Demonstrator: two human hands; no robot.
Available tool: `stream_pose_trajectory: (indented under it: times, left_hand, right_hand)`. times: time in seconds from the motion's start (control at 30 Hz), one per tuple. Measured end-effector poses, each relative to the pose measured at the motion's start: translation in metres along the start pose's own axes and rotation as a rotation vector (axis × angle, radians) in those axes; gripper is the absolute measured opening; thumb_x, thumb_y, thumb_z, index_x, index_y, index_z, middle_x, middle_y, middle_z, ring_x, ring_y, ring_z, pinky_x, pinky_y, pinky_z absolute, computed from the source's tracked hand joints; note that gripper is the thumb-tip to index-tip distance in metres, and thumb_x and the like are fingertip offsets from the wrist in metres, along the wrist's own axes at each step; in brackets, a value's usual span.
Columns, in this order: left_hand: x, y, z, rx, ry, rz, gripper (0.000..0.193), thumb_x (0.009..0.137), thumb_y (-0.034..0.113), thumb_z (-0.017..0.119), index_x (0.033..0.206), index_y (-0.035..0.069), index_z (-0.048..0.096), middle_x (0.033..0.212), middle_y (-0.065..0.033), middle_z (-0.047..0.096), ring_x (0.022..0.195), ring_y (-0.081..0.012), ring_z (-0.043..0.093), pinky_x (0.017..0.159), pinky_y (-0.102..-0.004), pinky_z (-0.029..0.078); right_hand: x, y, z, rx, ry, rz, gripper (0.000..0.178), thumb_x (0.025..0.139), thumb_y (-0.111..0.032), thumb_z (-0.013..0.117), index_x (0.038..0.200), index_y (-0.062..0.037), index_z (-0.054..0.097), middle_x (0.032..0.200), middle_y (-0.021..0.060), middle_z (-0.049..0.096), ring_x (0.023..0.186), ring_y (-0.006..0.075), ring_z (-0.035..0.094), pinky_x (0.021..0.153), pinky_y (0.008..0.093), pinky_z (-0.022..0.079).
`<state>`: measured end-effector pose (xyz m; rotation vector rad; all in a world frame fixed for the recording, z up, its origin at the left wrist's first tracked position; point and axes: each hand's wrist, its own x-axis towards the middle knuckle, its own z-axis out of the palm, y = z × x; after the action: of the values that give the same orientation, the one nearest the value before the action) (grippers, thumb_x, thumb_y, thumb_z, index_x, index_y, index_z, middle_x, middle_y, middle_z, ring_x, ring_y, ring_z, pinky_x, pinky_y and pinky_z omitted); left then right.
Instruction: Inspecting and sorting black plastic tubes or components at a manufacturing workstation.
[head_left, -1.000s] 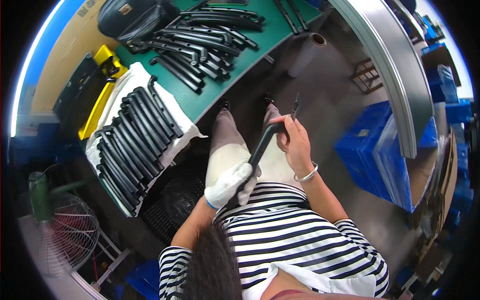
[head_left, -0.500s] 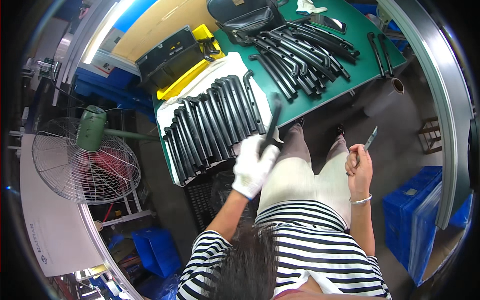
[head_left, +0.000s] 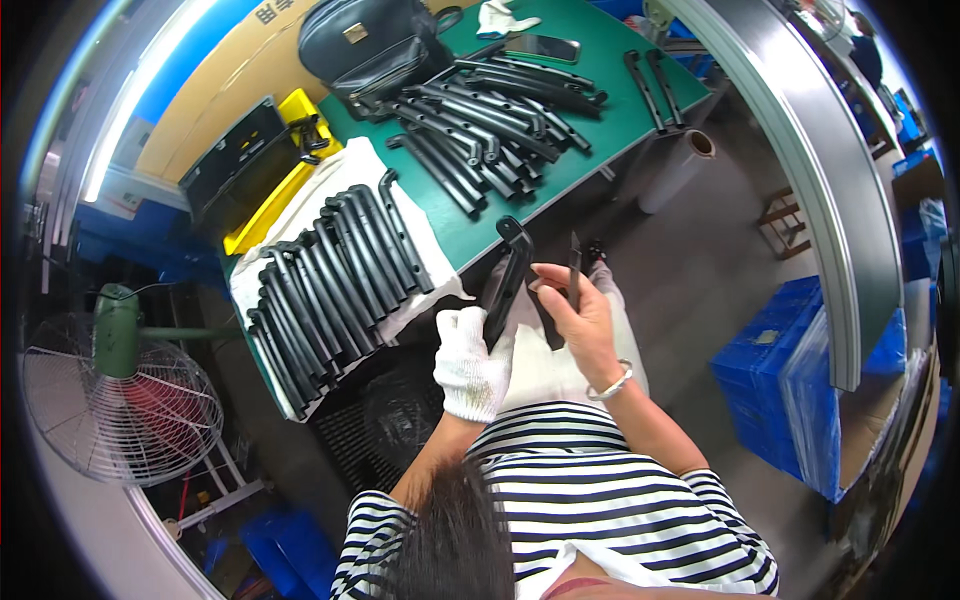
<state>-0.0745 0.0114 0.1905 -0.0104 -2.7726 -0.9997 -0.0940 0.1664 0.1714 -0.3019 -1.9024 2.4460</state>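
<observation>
My left hand [head_left: 470, 368], in a white knit glove, grips a black tube handle [head_left: 514, 262] with a bent, flattened end that has a hole in it. The bent end points up and away from me, over my lap. Close to its right, my bare right hand [head_left: 584, 325] is closed round a slim, dark knife [head_left: 575, 262] whose pointed tip stands up. Knife and handle look near each other; I cannot tell whether they touch. Similar black handles [head_left: 340, 265] lie in a row on a white cloth [head_left: 430, 262] at the left of the green table.
A pile of black handles [head_left: 490, 120] lies on the green table [head_left: 440, 215], beside a black backpack [head_left: 365, 50], a phone [head_left: 543, 47] and a white glove [head_left: 505, 18]. A yellow bin [head_left: 270, 210] stands at the left. A fan [head_left: 125, 400] and a blue crate [head_left: 770, 370] flank me.
Both hands have come together over my lap. My right hand has moved left with the knife toward the handle in my left hand. The view has shifted to the right.
</observation>
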Motion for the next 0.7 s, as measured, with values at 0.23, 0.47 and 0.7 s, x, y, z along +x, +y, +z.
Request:
stream_pose_trajectory:
  times: [0.23, 0.47, 0.7]
  left_hand:
    - [-0.009, 0.01, 0.007, -0.037, -0.026, 0.056, 0.029, 0.083, 0.018, 0.079, 0.097, 0.009, 0.056, 0.095, -0.0144, 0.054, 0.068, -0.0366, 0.064, 0.058, -0.0451, 0.052]
    - [0.004, 0.009, 0.014, -0.732, -0.649, -0.381, 0.029, 0.103, 0.031, 0.055, 0.113, 0.004, 0.057, 0.082, -0.0087, 0.061, 0.058, -0.0168, 0.061, 0.057, -0.032, 0.053]
    - [0.058, 0.027, 0.056, -1.492, -0.407, -0.581, 0.016, 0.106, 0.023, 0.05, 0.112, 0.009, 0.054, 0.09, -0.0042, 0.06, 0.076, -0.0156, 0.062, 0.071, -0.0349, 0.057]
  right_hand:
    - [0.008, 0.003, 0.0, 0.08, 0.031, 0.067, 0.02, 0.095, -0.018, 0.073, 0.107, -0.0045, 0.066, 0.089, -0.0058, 0.063, 0.072, 0.0003, 0.049, 0.064, 0.0179, 0.039]
    - [0.015, 0.009, -0.007, 0.018, 0.026, 0.119, 0.021, 0.096, -0.02, 0.073, 0.108, -0.0042, 0.065, 0.088, -0.0064, 0.062, 0.074, 0.0003, 0.054, 0.065, 0.0176, 0.044]
    - [-0.001, 0.001, -0.027, -0.295, 0.139, -0.128, 0.024, 0.094, -0.019, 0.072, 0.11, -0.0033, 0.065, 0.088, -0.0018, 0.063, 0.073, 0.0027, 0.052, 0.065, 0.0205, 0.043]
